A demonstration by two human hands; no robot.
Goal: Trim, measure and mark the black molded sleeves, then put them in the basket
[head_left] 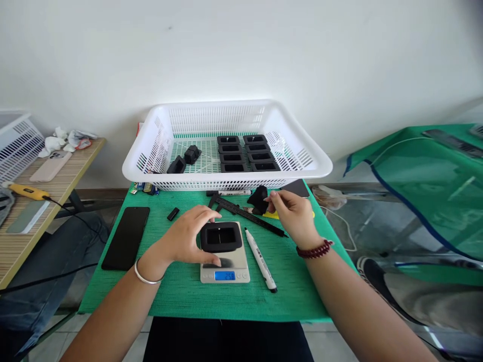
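Note:
A black rectangular frame-like piece (221, 250) with an open middle sits on a small digital scale (206, 271), whose blue display is lit. My left hand (184, 236) curves around the left side of that piece, thumb in front and fingers behind, spread apart with small gaps to it. My right hand (292, 211) is pinched closed beside a crumpled black thing (258, 200); whether the fingertips grip it or something tiny, I cannot make out. Between the hands lies a white marker (261, 261), and beyond it a black caliper (249, 215).
A white plastic basket (226, 177) behind the scale holds several black frame pieces (233, 157) in two columns, plus loose black parts (191, 155). A dark phone (126, 239) lies at left on the green cloth (169, 296). Another person's leg (49, 281) shows at left.

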